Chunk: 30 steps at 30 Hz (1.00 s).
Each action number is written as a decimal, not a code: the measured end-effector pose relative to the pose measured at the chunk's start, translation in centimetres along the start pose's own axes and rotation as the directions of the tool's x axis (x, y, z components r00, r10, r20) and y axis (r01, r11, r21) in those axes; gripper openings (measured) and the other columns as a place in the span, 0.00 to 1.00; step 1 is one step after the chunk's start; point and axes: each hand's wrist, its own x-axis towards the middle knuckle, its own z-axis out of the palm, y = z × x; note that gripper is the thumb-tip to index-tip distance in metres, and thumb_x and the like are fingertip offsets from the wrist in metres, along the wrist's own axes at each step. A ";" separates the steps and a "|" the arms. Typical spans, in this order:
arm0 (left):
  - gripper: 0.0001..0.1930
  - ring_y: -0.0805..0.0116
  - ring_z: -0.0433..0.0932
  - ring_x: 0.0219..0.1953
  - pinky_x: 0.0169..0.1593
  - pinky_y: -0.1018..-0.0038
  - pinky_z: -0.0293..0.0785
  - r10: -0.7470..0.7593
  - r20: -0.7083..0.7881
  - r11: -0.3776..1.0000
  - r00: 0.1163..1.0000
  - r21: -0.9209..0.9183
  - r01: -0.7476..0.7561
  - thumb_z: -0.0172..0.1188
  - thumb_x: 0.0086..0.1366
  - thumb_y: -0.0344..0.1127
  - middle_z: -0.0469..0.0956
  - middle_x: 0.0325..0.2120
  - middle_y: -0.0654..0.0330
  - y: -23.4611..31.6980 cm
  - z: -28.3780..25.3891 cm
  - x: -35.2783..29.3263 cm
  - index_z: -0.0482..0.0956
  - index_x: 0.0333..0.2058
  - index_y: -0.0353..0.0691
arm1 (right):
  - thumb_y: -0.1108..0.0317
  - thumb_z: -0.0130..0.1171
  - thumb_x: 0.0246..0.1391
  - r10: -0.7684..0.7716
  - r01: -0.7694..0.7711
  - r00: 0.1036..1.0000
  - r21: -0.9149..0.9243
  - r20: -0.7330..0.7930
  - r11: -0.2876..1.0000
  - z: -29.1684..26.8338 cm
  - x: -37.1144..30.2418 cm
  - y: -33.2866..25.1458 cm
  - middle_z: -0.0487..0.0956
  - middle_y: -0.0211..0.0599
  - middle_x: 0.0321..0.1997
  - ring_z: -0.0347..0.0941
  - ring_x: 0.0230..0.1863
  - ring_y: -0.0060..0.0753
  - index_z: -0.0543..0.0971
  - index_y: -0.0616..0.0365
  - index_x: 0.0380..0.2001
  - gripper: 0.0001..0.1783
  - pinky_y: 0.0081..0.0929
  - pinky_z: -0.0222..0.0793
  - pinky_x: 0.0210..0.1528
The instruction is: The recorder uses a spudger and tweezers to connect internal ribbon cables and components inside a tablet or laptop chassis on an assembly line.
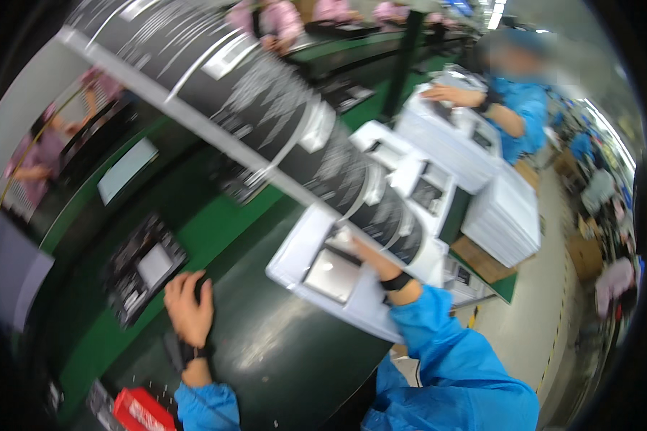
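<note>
Left hand (190,313) is spread near 1 black device (141,271), right hand (378,261) (can't tell its grip) over a white tray (297,251).

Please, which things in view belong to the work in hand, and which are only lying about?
In the work, apparently:
White tray at the right hand
Silver panel in it
Perhaps black assembly near the left hand

Apparently just lying about:
Red container, lower left
White stack, right
Cardboard box below it

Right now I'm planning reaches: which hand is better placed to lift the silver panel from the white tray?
Probably the right hand: it is at the white tray, close beside the silver panel. The left hand is farther off, near the dark device.
</note>
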 end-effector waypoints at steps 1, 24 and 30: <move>0.11 0.50 0.75 0.49 0.54 0.58 0.70 0.001 0.006 1.000 1.000 -0.003 -0.001 0.66 0.63 0.35 0.79 0.44 0.55 -0.1 0.4 0.0 0.84 0.44 0.43 | 0.57 0.57 0.68 0.211 -0.264 0.961 0.353 0.180 0.898 3.7 -4.2 2.5 0.78 0.47 0.61 0.74 0.60 0.47 0.78 0.57 0.60 0.22 0.43 0.65 0.67; 0.13 0.51 0.73 0.52 0.58 0.58 0.68 -0.088 0.043 0.996 0.995 -0.014 0.088 0.64 0.65 0.35 0.77 0.46 0.54 -1.5 1.8 -0.8 0.83 0.47 0.40 | 0.56 0.55 0.67 -0.025 0.034 0.998 0.156 -0.058 0.987 -1.8 6.0 -4.3 0.82 0.40 0.50 0.79 0.51 0.43 0.80 0.52 0.53 0.18 0.42 0.75 0.56; 0.13 0.50 0.73 0.52 0.58 0.58 0.68 -0.075 0.040 0.997 0.996 -0.014 0.076 0.64 0.65 0.36 0.78 0.46 0.54 -2.1 2.1 -0.9 0.83 0.47 0.40 | 0.56 0.59 0.67 0.028 -0.025 0.999 0.145 -0.021 0.989 -2.2 6.3 -4.5 0.82 0.44 0.56 0.78 0.57 0.44 0.80 0.55 0.57 0.21 0.39 0.72 0.62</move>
